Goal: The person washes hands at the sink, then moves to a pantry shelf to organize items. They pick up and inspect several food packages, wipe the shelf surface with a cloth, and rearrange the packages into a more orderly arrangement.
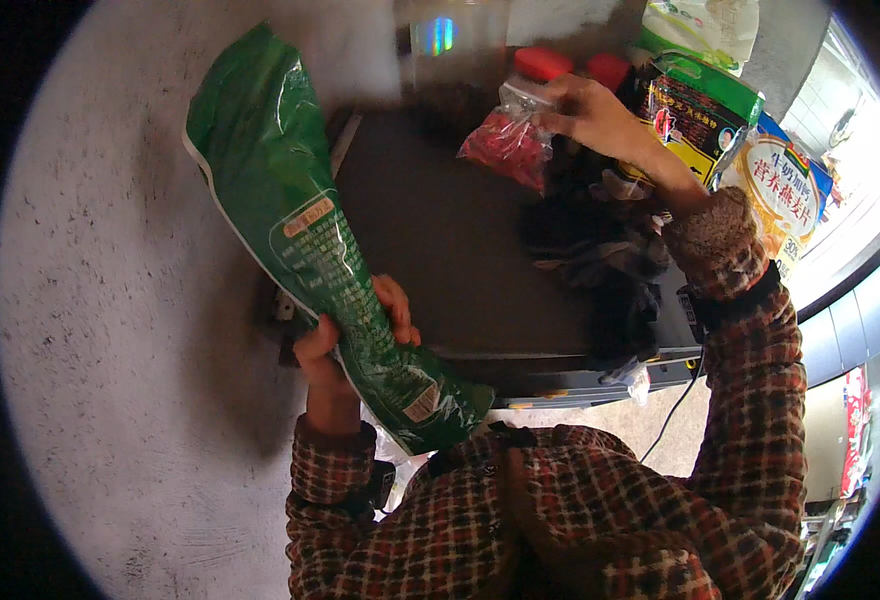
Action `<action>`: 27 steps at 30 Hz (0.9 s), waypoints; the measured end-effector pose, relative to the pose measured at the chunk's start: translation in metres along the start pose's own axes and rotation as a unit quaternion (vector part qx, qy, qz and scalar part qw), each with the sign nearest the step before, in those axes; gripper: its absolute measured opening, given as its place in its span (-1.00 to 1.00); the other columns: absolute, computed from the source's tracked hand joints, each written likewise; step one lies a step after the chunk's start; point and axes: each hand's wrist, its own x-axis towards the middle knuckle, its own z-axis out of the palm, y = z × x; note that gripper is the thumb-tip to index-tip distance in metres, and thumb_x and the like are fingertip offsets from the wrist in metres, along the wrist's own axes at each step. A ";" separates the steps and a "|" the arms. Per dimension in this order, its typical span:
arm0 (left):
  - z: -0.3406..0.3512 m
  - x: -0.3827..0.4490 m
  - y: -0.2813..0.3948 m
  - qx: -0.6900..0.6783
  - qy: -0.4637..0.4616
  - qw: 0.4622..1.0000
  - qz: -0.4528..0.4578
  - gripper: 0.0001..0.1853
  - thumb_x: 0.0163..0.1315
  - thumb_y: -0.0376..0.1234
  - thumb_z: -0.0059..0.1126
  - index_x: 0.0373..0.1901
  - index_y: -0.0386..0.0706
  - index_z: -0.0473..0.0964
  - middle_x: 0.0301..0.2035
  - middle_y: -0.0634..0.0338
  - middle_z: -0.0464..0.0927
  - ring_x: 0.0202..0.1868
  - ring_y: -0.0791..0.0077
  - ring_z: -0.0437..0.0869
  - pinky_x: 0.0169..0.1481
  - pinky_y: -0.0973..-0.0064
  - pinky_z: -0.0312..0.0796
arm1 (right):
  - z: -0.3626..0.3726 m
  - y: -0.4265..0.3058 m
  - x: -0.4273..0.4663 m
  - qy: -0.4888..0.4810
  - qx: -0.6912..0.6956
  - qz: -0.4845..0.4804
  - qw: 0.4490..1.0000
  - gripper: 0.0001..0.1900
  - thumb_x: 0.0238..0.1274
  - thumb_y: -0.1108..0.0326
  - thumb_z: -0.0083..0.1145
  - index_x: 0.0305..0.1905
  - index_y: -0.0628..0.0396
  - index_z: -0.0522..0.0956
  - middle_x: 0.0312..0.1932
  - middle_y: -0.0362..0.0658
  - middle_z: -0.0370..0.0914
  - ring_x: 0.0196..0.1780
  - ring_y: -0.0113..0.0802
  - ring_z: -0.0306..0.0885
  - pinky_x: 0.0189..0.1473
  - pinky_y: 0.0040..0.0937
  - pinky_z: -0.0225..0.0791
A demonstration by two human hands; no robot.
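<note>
My left hand (357,337) grips a long green plastic packet (267,150) around its lower middle. Printed text and a barcode cover the side facing me, and the packet slants up to the left. My right hand (590,116) pinches the top of a small clear zip bag (511,139) with red contents, possibly dried chillies. This bag hangs above the far part of a dark flat surface (455,255).
Dark crumpled cloth or bags (597,247) lie on the surface's right side. Behind my right hand stand a black-and-green package (699,112), an oatmeal bag (777,187) and red lids (541,64). A speckled wall (125,300) rises close on the left. A black cable (672,420) hangs at the near right.
</note>
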 end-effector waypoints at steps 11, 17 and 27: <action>0.039 0.023 -0.020 -0.051 0.001 0.998 -0.040 -0.11 0.03 0.06 0.25 0.35 -0.12 0.15 0.35 -0.19 0.01 0.40 -0.07 0.05 0.33 -0.15 0.16 | -0.013 -0.046 -0.041 -0.048 0.360 0.056 0.930 -0.82 0.32 0.29 0.12 -0.08 0.10 0.49 0.01 -0.04 0.59 -0.01 -0.41 0.60 -0.14 -0.52 0.48; 0.059 0.043 -0.038 -0.118 -0.026 0.991 -0.051 -0.03 0.03 -0.02 0.31 0.44 -0.05 0.01 0.42 -0.13 -0.12 0.47 -0.08 -0.14 0.40 -0.26 -0.02 | -0.005 -0.061 -0.060 -0.030 0.474 0.049 0.879 -0.88 0.34 0.31 0.10 -0.14 0.10 0.47 0.01 -0.02 0.59 0.00 -0.45 0.59 -0.11 -0.58 0.48; 0.066 0.053 -0.046 -0.171 0.003 0.985 -0.003 -0.39 0.30 -0.08 0.03 0.28 -0.22 0.23 0.10 0.05 0.48 0.24 0.14 0.42 0.42 -0.20 0.03 | 0.001 -0.088 -0.095 -0.029 0.360 0.098 0.927 -0.38 0.22 -0.03 0.20 0.25 0.13 0.35 0.11 -0.09 0.51 0.15 -0.31 0.48 0.07 -0.32 0.43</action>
